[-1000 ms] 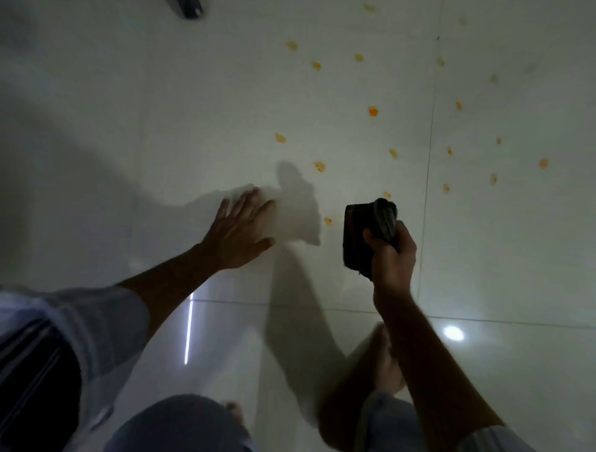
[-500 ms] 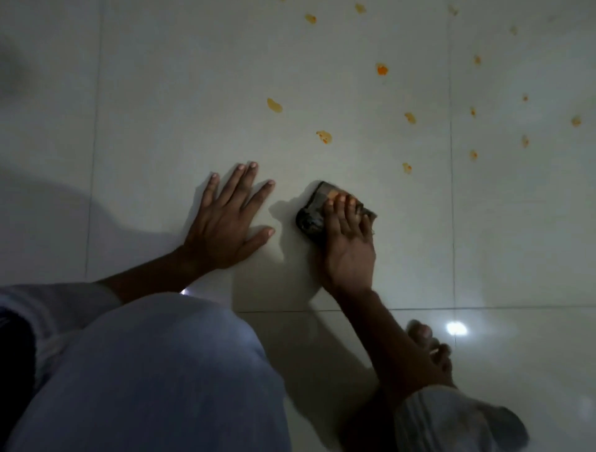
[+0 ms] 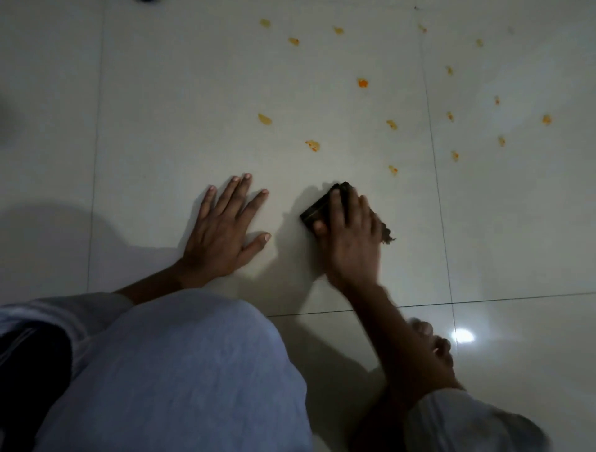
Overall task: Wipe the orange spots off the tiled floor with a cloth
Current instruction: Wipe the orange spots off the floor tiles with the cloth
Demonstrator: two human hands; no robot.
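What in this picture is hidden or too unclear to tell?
- Floor under the cloth: the right hand covers it in the head view, so any spot beneath is unseen.
- Right forearm: motion-blurred.
- Dark object at the top edge: cut off, unidentifiable.
- Farthest orange spots: too faint to count.

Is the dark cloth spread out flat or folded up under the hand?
Folded or bunched. The cloth is a compact wad, mostly hidden under the right hand, only its edges showing.
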